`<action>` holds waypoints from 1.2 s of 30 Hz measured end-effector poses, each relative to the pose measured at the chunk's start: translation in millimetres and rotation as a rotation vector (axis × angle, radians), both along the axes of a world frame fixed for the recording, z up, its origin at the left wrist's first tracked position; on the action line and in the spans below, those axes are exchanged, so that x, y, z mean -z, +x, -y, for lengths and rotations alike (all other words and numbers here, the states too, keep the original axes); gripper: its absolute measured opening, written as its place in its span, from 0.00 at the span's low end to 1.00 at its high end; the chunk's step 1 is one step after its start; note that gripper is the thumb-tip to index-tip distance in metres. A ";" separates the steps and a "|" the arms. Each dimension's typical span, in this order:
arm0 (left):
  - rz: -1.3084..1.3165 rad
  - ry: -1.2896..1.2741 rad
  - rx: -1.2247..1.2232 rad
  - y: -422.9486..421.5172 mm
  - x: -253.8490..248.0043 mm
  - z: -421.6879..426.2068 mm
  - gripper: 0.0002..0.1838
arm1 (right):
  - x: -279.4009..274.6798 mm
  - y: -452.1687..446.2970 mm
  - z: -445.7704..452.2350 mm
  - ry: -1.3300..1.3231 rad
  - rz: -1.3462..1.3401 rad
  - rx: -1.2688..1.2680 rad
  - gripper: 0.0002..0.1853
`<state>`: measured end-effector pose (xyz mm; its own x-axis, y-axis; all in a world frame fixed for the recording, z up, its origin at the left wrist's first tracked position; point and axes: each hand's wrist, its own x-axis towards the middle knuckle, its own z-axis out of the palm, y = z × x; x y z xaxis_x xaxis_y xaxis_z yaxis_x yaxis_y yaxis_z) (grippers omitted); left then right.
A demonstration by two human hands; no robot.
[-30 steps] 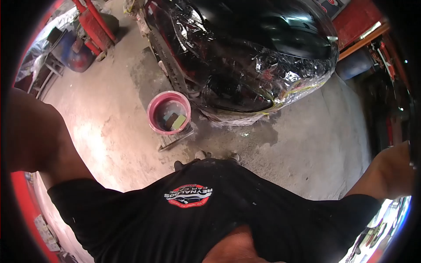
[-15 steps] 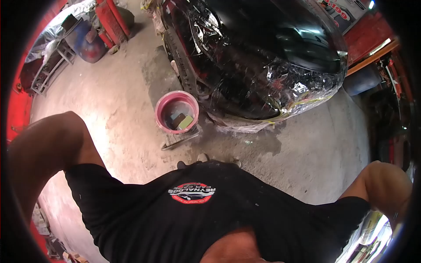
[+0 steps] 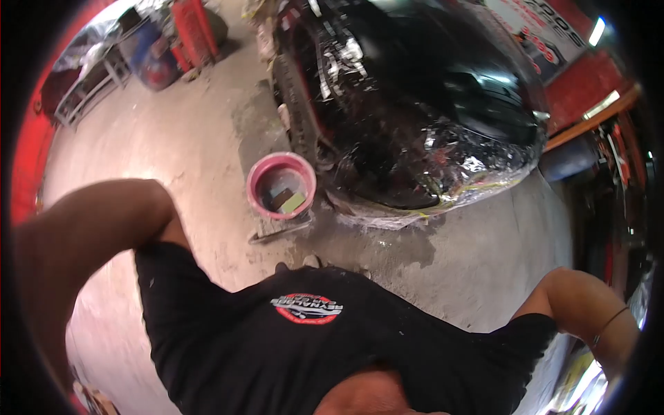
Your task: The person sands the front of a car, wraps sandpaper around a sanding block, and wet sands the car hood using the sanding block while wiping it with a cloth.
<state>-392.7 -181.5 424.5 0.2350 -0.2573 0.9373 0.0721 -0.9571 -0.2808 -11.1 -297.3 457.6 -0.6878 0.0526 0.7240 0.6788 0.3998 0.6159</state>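
Neither of my hands is in the picture. My left arm (image 3: pixel 104 207) is bent and runs out at the left edge. On the other side my right arm (image 3: pixel 584 294), with a thin dark band near the wrist end, leaves at the lower right. What the hands hold or touch is hidden. In front of my feet a pink bucket (image 3: pixel 254 196) stands on the floor, holding greyish water, a yellow-green block (image 3: pixel 293 203) and darker blocks. Beside it is a black car (image 3: pixel 394 83), partly wrapped in clear plastic film.
A thin bar (image 3: pixel 277 234) lies on the concrete floor (image 3: pixel 173 131) just below the bucket. At the back left are a blue drum (image 3: pixel 153 62) and red posts (image 3: pixel 192 31). A blue barrel (image 3: pixel 570 162) and a cluttered shelf stand on the right.
The view has shifted a little, so the car and bucket sit slightly lower. My left elbow has moved right in the picture, and my right arm shows more of its forearm.
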 end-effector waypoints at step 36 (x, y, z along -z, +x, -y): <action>-0.864 -2.298 -0.635 45.2 877.5 -265.4 0.18 | 447.4 -5.8 -397.5 -0.304 -0.120 0.908 0.30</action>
<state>-347.5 83.9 -453.0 0.1343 0.6876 -0.7135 0.7850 0.3657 0.5001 -16.9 100.2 10.2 -0.2153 0.7246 0.6546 0.8595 -0.1775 0.4792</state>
